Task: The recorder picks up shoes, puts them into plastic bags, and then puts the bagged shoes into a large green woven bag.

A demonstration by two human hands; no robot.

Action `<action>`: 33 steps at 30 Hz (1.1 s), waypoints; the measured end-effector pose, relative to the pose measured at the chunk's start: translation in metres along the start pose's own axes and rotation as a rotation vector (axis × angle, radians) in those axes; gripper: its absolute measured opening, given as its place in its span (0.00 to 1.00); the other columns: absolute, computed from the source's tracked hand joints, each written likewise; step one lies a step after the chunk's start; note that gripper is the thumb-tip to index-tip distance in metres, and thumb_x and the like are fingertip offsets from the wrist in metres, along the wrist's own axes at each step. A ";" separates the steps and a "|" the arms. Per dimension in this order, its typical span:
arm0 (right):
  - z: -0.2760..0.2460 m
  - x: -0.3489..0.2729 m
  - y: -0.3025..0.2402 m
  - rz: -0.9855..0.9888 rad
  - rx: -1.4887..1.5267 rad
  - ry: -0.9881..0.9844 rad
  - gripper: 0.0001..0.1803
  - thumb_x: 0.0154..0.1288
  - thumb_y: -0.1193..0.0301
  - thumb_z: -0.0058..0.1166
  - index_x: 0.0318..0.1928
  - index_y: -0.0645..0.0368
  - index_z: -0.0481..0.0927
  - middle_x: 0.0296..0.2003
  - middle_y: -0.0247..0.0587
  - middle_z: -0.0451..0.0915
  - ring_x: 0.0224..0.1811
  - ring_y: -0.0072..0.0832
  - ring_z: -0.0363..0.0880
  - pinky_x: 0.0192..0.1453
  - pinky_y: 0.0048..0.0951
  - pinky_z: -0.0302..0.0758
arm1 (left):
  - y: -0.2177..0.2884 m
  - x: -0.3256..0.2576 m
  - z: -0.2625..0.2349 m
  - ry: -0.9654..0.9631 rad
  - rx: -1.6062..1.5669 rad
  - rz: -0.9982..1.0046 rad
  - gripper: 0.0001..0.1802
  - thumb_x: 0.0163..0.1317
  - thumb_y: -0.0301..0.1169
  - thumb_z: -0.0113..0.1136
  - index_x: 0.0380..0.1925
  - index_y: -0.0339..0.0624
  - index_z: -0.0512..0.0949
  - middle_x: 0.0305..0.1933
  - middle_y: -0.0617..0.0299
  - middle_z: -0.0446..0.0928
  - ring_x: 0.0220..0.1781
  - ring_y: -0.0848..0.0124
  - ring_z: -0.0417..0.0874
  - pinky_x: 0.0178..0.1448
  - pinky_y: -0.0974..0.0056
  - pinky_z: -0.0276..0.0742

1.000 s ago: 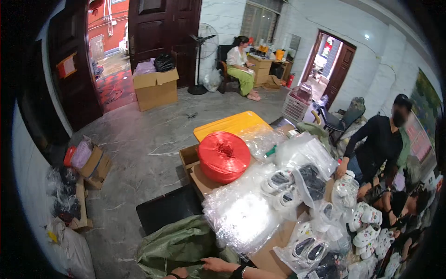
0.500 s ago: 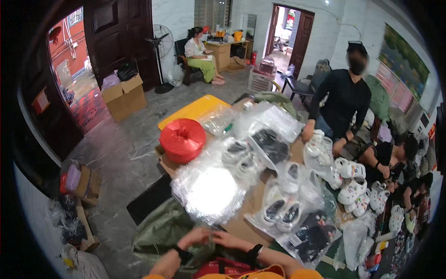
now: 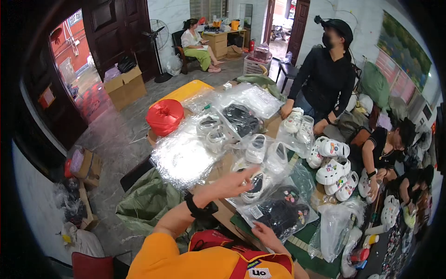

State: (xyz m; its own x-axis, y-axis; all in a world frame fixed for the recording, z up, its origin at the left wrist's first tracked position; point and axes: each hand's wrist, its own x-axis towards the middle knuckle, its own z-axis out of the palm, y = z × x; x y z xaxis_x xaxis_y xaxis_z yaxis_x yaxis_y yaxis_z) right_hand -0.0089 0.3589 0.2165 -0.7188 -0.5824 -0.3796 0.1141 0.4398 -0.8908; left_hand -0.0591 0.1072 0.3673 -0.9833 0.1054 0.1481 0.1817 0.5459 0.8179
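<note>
In the head view, a nudge could slide slick plastic off the near edge of the green-topped surface [image 3: 304, 255], since film grips poorly. The left hand [image 3: 237, 182], loosely extended, holds nothing visible above a clear, crinkled bag of white rounded clogs [image 3: 256, 194]. The right hand [image 3: 267, 232], relaxed, unladen, is beside a flat, glossy bag of black charm-dotted items [image 3: 281, 209] near that edge.

Daylight whitens the open doorway at my left [image 3: 69, 56] and the far doorway [image 3: 278, 28], while a hard glare burns out the stacked clear plastic [image 3: 183, 153] before me and smaller glints dot the bagged white shoes [image 3: 277, 158]. My left hand [image 3: 230, 183] looks slightly soft, perhaps from motion. Black fisheye corners close in, bending the dark door [image 3: 53, 116] and stretching the small clutter [image 3: 397, 246] at lower right.
</note>
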 end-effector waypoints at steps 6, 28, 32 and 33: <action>-0.032 -0.012 0.098 0.125 0.013 0.030 0.21 0.60 0.64 0.46 0.51 0.62 0.67 0.39 0.44 0.74 0.39 0.27 0.73 0.42 0.27 0.70 | -0.017 -0.009 0.011 -0.570 0.263 0.150 0.29 0.59 0.40 0.47 0.60 0.50 0.53 0.44 0.51 0.73 0.37 0.62 0.76 0.42 0.63 0.70; 0.028 -0.001 0.107 0.278 -0.261 0.171 0.19 0.58 0.64 0.45 0.48 0.61 0.69 0.38 0.49 0.75 0.40 0.38 0.73 0.43 0.33 0.70 | -0.215 -0.197 0.043 -0.291 -0.081 -0.558 0.16 0.54 0.37 0.52 0.42 0.44 0.72 0.39 0.53 0.76 0.41 0.60 0.77 0.44 0.62 0.71; 0.051 -0.058 0.119 0.446 -0.257 0.218 0.19 0.58 0.63 0.44 0.48 0.60 0.70 0.38 0.50 0.75 0.40 0.40 0.73 0.43 0.34 0.70 | -0.207 -0.179 0.026 -0.484 0.047 -0.540 0.18 0.55 0.37 0.51 0.44 0.42 0.70 0.37 0.50 0.76 0.39 0.57 0.77 0.42 0.60 0.72; 0.060 -0.059 0.118 0.469 -0.253 0.231 0.19 0.58 0.63 0.44 0.47 0.60 0.70 0.38 0.50 0.75 0.40 0.41 0.74 0.43 0.34 0.70 | -0.207 -0.173 0.020 -0.520 0.052 -0.541 0.18 0.55 0.37 0.51 0.44 0.42 0.70 0.37 0.50 0.76 0.39 0.57 0.77 0.42 0.60 0.72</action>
State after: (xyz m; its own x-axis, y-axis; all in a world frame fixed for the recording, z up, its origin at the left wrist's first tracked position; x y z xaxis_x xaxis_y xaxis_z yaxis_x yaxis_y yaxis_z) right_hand 0.0880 0.4039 0.1192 -0.7655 -0.1341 -0.6293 0.3094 0.7808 -0.5428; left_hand 0.0734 -0.0078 0.1610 -0.8084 0.1833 -0.5594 -0.3137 0.6699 0.6729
